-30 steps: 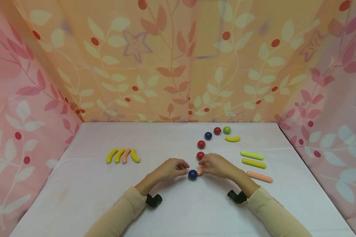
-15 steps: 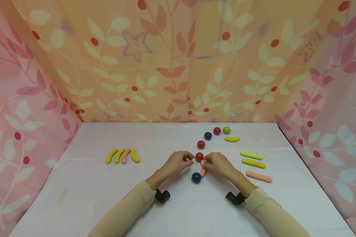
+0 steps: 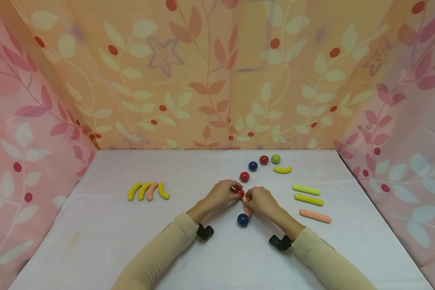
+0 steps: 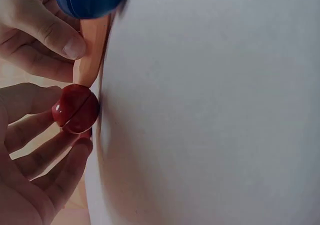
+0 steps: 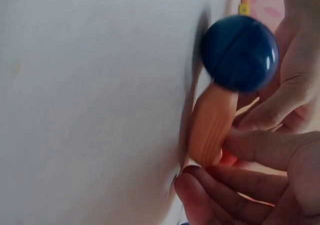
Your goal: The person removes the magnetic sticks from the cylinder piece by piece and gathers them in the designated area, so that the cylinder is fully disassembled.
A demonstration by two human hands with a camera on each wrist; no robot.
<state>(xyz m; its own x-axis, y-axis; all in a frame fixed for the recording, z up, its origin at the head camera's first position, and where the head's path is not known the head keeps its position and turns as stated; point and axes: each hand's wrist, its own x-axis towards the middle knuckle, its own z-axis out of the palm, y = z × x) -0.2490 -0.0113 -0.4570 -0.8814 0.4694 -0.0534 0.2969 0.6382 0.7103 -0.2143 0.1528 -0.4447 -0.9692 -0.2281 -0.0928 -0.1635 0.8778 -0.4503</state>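
Near the table's middle, my left hand (image 3: pixel 221 193) holds a glossy red ball (image 4: pixel 76 109) between thumb and fingers. My right hand (image 3: pixel 262 202) pinches a curved peach rod (image 5: pixel 214 122), whose upper end meets the red ball in the left wrist view. At the rod's other end sits a larger blue ball (image 3: pixel 243 220), right against it. Both wrist views show a seam line around the balls. Part of the rod is hidden behind the right fingers in the head view.
Behind the hands are another red ball (image 3: pixel 244 177), a blue ball (image 3: pixel 253 166), a far red ball (image 3: pixel 264 160), a green ball (image 3: pixel 276 159) and a curved yellow rod (image 3: pixel 282 170). Straight rods (image 3: pixel 309 199) lie right; several curved rods (image 3: pixel 148 191) lie left. Patterned curtains (image 3: pixel 217 80) surround the white table (image 3: pixel 94 249).
My left hand has moved right and away from me to take the red ball. The rod and blue ball have swung nearer to that ball, with the right hand on the rod.
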